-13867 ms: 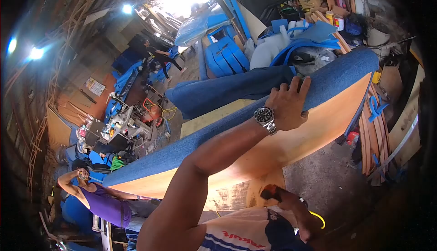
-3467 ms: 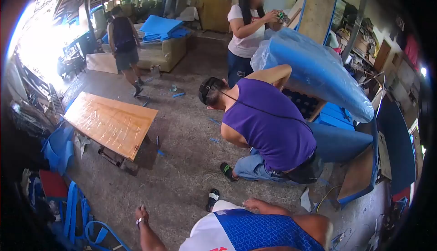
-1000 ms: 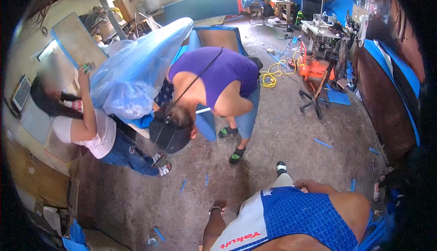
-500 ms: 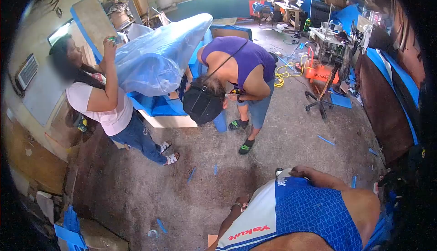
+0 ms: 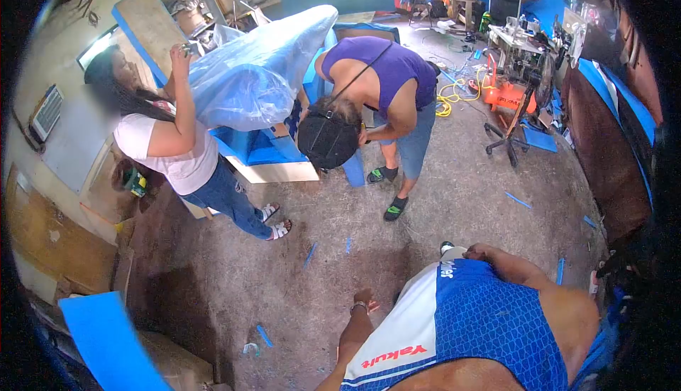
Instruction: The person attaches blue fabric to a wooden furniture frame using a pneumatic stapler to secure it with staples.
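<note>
Both my hands hang empty and loose: left hand (image 5: 364, 299) over the floor (image 5: 454, 199), right hand (image 5: 477, 252) at my hip; watch footing.

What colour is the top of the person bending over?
Purple top, seen in the head view.

A: Wearer's clothing?
B: Sleeveless jersey (image 5: 468, 320), blue scale-patterned panel beside a white panel; red lettering on the white, white lettering near the jersey's top edge.
A: Accessories?
B: Wristband just below the left hand (image 5: 364, 297), beside the jersey.
</note>
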`<state>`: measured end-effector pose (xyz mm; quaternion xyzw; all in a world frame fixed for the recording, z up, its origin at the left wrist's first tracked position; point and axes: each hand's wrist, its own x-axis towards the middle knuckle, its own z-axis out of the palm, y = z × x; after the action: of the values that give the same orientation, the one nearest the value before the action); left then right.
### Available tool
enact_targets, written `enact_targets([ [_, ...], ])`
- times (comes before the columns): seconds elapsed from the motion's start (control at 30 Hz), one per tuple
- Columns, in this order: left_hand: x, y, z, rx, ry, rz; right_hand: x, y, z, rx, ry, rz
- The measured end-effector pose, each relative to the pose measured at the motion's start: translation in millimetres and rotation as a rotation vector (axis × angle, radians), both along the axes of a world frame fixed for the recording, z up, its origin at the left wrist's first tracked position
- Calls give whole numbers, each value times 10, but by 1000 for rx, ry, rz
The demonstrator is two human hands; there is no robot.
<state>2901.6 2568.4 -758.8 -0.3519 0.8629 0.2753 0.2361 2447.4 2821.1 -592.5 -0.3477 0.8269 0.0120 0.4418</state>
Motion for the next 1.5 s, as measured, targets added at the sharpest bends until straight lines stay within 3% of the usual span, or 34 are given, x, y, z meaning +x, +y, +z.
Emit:
enact_targets([
  [0.1,-67,79,-3,13,19,-9,51,47,140,-20,-16,-86],
  [0.3,-140,230,-34,27,36,-11,81,-12,171,1,98,66],
  [0.4,-147,263,-36,28,31,-15,167,36,283,11,38,-97],
  [0.6,-42,212,15,14,7,-15,61,107,-65,11,9,-34],
  [1.0,47,139,76,-5,-10,-20,129,175,10,-68,-25,-37],
  [1.33,15,221,93,6,-1,0,50,86,-331,45,53,14],
  [1.5,60,268,97,6,-6,16,189,48,-85,62,84,23],
])
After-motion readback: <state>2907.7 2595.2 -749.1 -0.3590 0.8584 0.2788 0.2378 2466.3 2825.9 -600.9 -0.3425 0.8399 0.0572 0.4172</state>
